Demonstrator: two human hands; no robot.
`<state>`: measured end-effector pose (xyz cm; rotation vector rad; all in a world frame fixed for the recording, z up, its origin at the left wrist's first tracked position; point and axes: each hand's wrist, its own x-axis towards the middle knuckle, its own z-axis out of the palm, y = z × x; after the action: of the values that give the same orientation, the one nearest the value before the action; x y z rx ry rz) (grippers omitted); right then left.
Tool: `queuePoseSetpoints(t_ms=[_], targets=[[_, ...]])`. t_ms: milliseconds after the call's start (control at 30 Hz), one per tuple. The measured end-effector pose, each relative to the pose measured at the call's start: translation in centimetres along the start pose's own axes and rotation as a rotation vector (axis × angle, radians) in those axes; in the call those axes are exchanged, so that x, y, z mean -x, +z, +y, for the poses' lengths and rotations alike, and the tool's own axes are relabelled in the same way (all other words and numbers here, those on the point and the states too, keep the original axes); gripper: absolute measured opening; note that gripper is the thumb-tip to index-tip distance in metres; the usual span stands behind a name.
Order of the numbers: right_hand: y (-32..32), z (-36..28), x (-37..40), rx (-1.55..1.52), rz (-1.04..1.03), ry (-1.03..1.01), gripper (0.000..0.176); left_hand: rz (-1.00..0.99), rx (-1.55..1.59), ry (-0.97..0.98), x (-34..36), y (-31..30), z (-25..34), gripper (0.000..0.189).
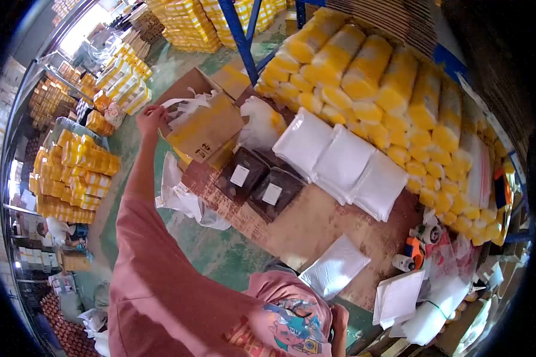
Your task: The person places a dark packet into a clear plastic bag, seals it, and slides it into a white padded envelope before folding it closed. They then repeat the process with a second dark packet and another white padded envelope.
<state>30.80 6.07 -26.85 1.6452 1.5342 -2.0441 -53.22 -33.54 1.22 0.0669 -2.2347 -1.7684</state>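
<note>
My left hand (151, 117) reaches out to an open cardboard box (203, 132) filled with white plastic strips (192, 111). Its fingers look pinched together on the end of one strip by the box's rim. Low in the view, my right hand (339, 315) shows only in part beside my shirt, and its fingers are hidden. Closest to it lies a shiny filled white plastic bag (336, 266) on the table's near edge. Two dark packs with white labels (240, 176) lie side by side near the box.
Stacked white packets (333, 156) lie on the worn table (307, 229). Behind them rise piled yellow-and-white bundles (393, 89) under a blue rack (235, 30). A tape roll (430, 234) and an orange tool (415, 251) sit to the right. A white plastic bag (187, 199) hangs by the table's left side.
</note>
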Motion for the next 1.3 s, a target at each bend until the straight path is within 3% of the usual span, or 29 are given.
queuePoseSetpoints(t_ms=[67, 133, 167, 200, 267, 300, 333, 400, 433, 467, 533, 567, 633, 667, 700, 767, 833, 867, 900, 1000, 1100, 1200, 1300], targets=[[0.1, 1.8, -0.2, -0.417, 0.070, 0.255, 0.024, 0.043, -0.138, -0.037, -2.7, -0.8, -1.7, 0.026], [-1.0, 3.1, -0.5, 0.077, 0.002, -0.081, 0.024, 0.079, -0.350, -0.051, -6.4, -2.1, -6.3, 0.031], [0.5, 0.3, 0.8, 0.321, -0.032, -0.247, 0.024, 0.092, -0.454, -0.054, -7.1, -1.9, -7.0, 0.034], [2.0, -2.4, 3.0, -0.111, 0.030, -0.024, 0.025, 0.026, -0.567, -0.098, -7.8, -1.8, -7.4, 0.042], [1.5, -1.3, 1.9, -0.102, 0.069, 0.107, 0.028, -0.116, -0.795, -0.186, -7.3, -1.1, -5.7, 0.060], [0.9, -0.4, 1.6, -0.098, 0.089, 0.173, 0.029, 0.046, -0.881, 0.004, -7.6, -0.5, -6.2, 0.055], [3.7, -4.6, 3.7, -0.204, 0.201, 0.288, 0.031, 0.210, -0.957, 0.198, -8.1, 0.3, -6.6, 0.050], [3.5, -4.6, 3.1, 0.064, 0.041, 0.050, 0.027, 0.528, -1.406, 0.672, -11.7, 0.1, -9.3, 0.044], [3.2, -4.0, 3.6, 0.195, -0.020, -0.055, 0.026, 0.544, -1.500, 0.758, -13.5, 0.0, -9.7, 0.044], [4.2, -6.2, 3.5, 0.404, 0.018, 0.229, 0.021, 0.442, -1.528, 0.787, -14.4, -0.2, -10.0, 0.043], [4.1, -3.2, 3.6, -0.049, 0.150, 0.162, 0.024, 0.158, -1.410, 0.816, -13.6, 2.7, -11.1, 0.042], [3.9, -2.5, 3.3, -0.192, 0.157, 0.202, 0.027, 0.016, -1.319, 0.851, -11.7, 4.7, -12.0, 0.041], [4.6, -4.5, 4.3, -0.112, 0.143, 0.255, 0.042, -0.253, -1.069, 0.948, -4.8, 9.0, -13.2, 0.041], [3.3, 1.4, 2.0, -0.184, 0.116, 0.135, 0.038, -0.395, -0.940, 0.986, 1.3, 11.0, -13.7, 0.041], [3.6, 1.8, 0.7, -0.140, 0.149, 0.085, 0.036, -0.540, -0.833, 1.014, 7.4, 11.9, -13.5, 0.041], [4.0, 3.9, -0.5, 0.403, 0.368, -0.152, 0.038, -0.894, -0.675, 1.002, 21.5, 13.4, -12.6, 0.041], [5.8, -1.6, 1.2, 0.481, 0.530, -0.315, 0.039, -1.205, -0.594, 0.985, 33.8, 12.5, -11.5, 0.042], [5.9, -1.6, 0.8, 0.675, 0.596, -0.484, 0.041, -1.312, -0.570, 0.972, 39.4, 12.2, -11.3, 0.042], [6.1, -2.4, 0.9, 0.725, 0.502, -0.468, 0.042, -1.393, -0.547, 0.965, 44.2, 12.1, -11.1, 0.043], [5.9, -4.6, 0.1, 0.972, 0.263, -0.440, 0.051, -1.434, -0.466, 0.938, 53.7, 13.1, -11.4, 0.047], [4.1, -3.6, -1.7, 0.821, 0.140, -0.510, 0.056, -1.512, -0.428, 0.964, 58.2, 13.6, -12.9, 0.053], [2.6, -2.7, -3.5, 0.934, 0.254, -0.917, 0.059, -1.548, -0.404, 1.067, 59.8, 13.8, -14.6, 0.053], [2.7, -1.9, -4.2, 0.917, 0.386, -1.080, 0.060, -1.461, -0.348, 1.155, 60.7, 13.6, -16.9, 0.044]])
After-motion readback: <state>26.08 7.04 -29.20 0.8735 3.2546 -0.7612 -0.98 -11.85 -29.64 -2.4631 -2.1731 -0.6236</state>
